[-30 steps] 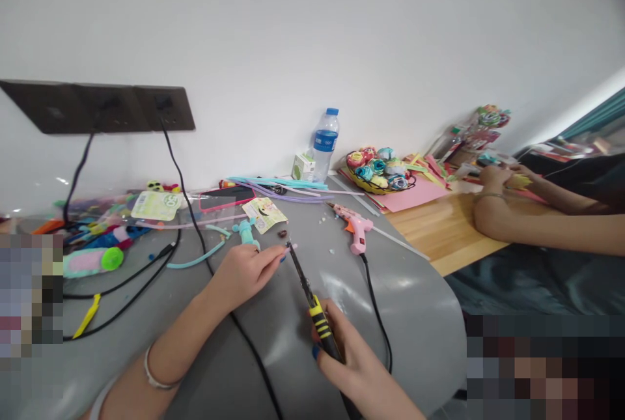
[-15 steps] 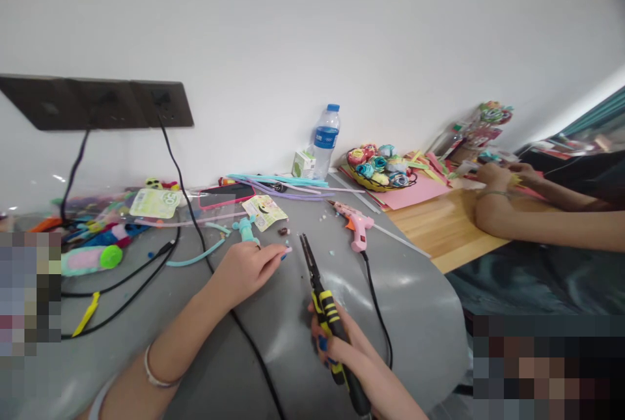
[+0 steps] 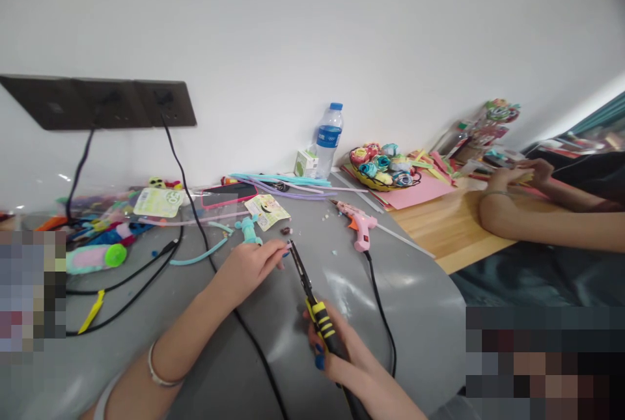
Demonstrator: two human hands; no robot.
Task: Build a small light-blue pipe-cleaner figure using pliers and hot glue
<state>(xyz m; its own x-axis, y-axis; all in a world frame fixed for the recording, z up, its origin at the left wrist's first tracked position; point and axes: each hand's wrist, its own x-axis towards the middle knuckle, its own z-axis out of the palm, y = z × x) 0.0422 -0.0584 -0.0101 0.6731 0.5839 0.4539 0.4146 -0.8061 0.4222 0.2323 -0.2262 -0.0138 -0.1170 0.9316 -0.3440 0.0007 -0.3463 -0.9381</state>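
Note:
My left hand (image 3: 254, 269) is closed in a pinch on a small pink piece (image 3: 288, 246) that pokes out past the fingertips; its kind is too small to tell. My right hand (image 3: 342, 350) is wrapped round the black and yellow handles of long-nose pliers (image 3: 322, 319). The jaw tips are right at the pink piece; whether they grip it I cannot tell. Just beyond my left hand lies a turquoise fuzzy figure (image 3: 249, 229), partly hidden by it. A small brown piece (image 3: 286, 230) rests near the jaw tips.
A pink glue gun (image 3: 360, 228) with a black cord lies to the right. Turquoise and purple pipe cleaners (image 3: 288, 184), a phone (image 3: 228, 195) and a water bottle (image 3: 329, 140) are at the back. A black cable (image 3: 256, 355) crosses the grey table. Another person's hands (image 3: 508, 179) work at right.
The pliers have moved left and their jaws have come together, with the tips now at the pink piece. My left hand keeps its pinch almost in place.

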